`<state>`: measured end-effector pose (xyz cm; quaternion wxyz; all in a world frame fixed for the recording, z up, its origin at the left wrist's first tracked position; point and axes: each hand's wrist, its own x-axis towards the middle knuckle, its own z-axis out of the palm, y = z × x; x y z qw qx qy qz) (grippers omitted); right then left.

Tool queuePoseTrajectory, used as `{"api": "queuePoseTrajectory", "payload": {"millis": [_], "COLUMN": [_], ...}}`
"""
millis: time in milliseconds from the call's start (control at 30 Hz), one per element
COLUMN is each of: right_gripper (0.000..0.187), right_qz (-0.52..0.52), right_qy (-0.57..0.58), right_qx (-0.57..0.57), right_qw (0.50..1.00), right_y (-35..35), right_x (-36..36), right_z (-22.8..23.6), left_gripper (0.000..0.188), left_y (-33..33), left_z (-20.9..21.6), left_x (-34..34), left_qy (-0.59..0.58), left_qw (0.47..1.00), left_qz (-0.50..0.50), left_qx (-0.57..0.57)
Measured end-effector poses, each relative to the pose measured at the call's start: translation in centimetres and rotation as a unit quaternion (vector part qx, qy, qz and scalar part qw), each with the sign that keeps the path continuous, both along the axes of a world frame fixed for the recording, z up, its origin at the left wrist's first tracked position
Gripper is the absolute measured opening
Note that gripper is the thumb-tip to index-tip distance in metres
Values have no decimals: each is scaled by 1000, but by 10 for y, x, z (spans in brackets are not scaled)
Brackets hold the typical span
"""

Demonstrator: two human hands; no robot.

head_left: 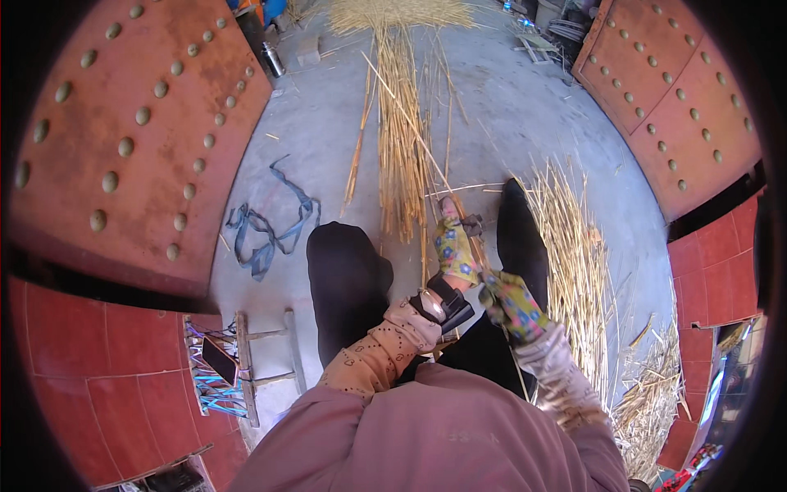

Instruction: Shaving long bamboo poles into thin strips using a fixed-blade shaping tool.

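My left hand point(457, 248), in a flowered fabric glove with bare fingertips, is closed around a thin reed stalk point(412, 127) between my knees. The stalk slants forward and left over other reeds. My right hand point(515, 305), in a matching glove, is just behind and to the right, its fingers closed around the near part of the held reed; it is slightly blurred. A long bundle of tan reeds point(400, 139) lies on the floor ahead. Another reed pile point(570, 262) lies beside my right leg.
Blue-grey strapping point(262, 259) lies loose at left. A low stool point(243, 369) with woven cords carries a phone point(220, 361). Studded reddish doors point(135, 148) stand on both sides. A metal flask point(273, 59) stands far left. Straw scraps point(652, 410) lie at lower right.
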<state>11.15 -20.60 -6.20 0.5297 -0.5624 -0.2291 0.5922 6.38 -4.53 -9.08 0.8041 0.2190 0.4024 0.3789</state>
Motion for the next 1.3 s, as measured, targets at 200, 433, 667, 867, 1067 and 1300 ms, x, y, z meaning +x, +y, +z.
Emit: {"api": "queuePoseTrajectory", "payload": {"millis": [200,433,667,867,1067,1300], "right_gripper": [8,20,34,46,23,32], "right_qz": [1,-132,-262,-242,135,125], "right_qy": [65,9,-343,-357,-277,-402], "right_qx": [-49,-24,-407,23,3,-199], "right_qw": [997,991,805,902,951,885], "right_y": [-65,-270,-324,-45,206,158], "right_x": [-11,31,131,189,92,-2], "right_z": [-3,-101,-146,-99,-214,-421], "left_gripper": [41,48,43,44,45,54], "left_y": [97,182,171,164,151,149], "left_z": [3,51,53,45,60,73], "left_x": [-46,-66,-78,-68,-101,-84], "left_qy": [-194,-10,-37,-1,-241,80], "left_qw": [975,972,985,991,922,995], "left_qz": [-46,216,142,128,21,29], "left_qx": [101,97,89,47,-303,-55]}}
